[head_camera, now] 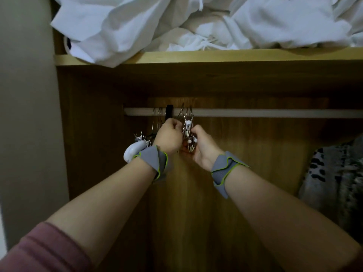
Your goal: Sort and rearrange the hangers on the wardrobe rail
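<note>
A pale wardrobe rail (255, 113) runs across the cupboard. Several metal clip hangers (188, 125) hang bunched near its left end, beside a black hook (169, 111). My left hand (169, 137) is closed around the hangers just below the black hook. On the other side of the clips, my right hand (202, 146) grips the lower part of the same bunch. More metal clips and a white plastic hanger (132, 151) hang left of my left wrist. Both wrists wear grey bands with green edging.
A wooden shelf (216, 55) above the rail carries crumpled white linen (196, 22) that droops over its left edge. A patterned black-and-grey garment (334, 179) hangs at the far right. The wardrobe's side panel (82, 134) stands close on the left.
</note>
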A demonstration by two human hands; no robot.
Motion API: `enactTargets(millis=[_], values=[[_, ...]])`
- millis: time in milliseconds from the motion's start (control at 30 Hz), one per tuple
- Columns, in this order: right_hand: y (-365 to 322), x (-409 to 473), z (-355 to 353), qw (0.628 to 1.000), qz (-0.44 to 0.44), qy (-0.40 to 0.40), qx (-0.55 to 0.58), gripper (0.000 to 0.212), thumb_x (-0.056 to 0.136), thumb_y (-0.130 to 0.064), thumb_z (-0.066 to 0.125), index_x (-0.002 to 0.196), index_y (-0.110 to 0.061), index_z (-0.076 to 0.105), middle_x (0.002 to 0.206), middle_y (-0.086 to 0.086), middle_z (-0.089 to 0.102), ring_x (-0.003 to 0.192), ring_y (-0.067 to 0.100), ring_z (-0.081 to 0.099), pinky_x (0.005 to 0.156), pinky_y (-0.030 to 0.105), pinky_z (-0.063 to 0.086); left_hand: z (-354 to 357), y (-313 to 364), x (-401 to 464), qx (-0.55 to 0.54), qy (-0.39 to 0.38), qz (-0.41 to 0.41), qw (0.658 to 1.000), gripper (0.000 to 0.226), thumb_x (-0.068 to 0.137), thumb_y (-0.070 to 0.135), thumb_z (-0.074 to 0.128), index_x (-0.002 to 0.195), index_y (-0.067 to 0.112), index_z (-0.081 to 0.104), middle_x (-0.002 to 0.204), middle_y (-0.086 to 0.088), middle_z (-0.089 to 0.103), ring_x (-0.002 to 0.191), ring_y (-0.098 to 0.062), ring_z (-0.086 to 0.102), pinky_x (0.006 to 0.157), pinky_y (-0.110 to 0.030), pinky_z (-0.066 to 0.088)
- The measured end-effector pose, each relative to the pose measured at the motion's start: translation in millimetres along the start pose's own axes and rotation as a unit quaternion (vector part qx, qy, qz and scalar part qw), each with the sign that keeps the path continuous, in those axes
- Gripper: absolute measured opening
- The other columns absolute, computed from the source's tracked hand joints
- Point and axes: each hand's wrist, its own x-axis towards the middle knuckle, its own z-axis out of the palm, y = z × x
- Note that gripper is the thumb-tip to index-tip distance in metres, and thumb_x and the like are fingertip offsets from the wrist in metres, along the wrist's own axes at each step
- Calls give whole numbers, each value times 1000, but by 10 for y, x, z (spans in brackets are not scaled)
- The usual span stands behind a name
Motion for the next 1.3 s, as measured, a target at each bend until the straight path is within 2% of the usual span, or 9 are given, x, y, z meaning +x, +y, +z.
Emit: enactTargets(millis=[100,167,333,433,600,867,1033,1167,1300], values=[[66,12,15,1000,5,14,-7,21,88,-24,39,73,-18,52,64,3,45,56,16,44,54,24,44,11,-47,-17,-6,7,3,1000,29,99,14,32,117,10,54,120,-17,56,107,-33,57,97,-47,48],[86,-3,-2,1000,7,19,-14,19,90,-24,39,77,-19,52,65,3,46,58,17,46,58,27,43,17,-59,-55,-21,-4,8,1000,30,99,12,31,118,7,54,113,-20,58,97,-31,58,94,-50,49],[66,-72,-23,1000,10,25,6,20,92,-24,43,76,-17,52,70,3,50,59,18,49,57,28,43,25,-42,-94,-19,6,10,1000,32,99,7,28,121,5,52,103,-10,52,92,-22,51,84,-35,45],[31,-62,-3,1000,7,21,-1,19,93,-23,41,79,-18,52,68,2,52,56,16,50,50,22,45,34,-25,-88,-20,18,13,1000,34,96,0,28,120,5,52,104,-9,53,92,-22,51,85,-35,45],[-26,-26,10,1000,3,15,1,17,93,-20,42,83,-16,54,74,4,55,62,18,52,62,32,46,21,16,-56,-22,42,17,999,43,87,-10,33,121,9,51,117,-16,59,102,-30,58,85,-38,49],[-44,-4,-71,1000,11,9,-4,13,95,-22,43,89,-16,52,77,5,53,64,18,52,59,31,45,69,93,91,67,33,-16,997,45,94,0,37,138,11,35,125,-17,55,108,-33,57,81,-36,47],[-13,-42,-60,999,-4,15,-46,39,91,-31,50,122,-8,51,104,9,55,77,21,54,59,26,44,62,41,92,89,49,-51,994,42,95,2,41,136,6,35,130,-20,52,113,-36,55,83,-37,45],[1,-56,-73,998,-30,11,-63,8,94,-24,50,95,-16,47,97,5,52,71,19,51,65,29,43,65,52,170,31,92,-75,992,37,94,1,39,130,7,42,130,-20,54,113,-37,56,92,-42,48],[-49,-63,-103,997,-43,15,-69,15,95,-24,49,107,-17,42,103,6,50,95,25,53,85,38,48,134,124,274,-16,127,-75,989,38,94,1,40,130,11,45,125,-17,57,108,-35,59,84,-37,48]])
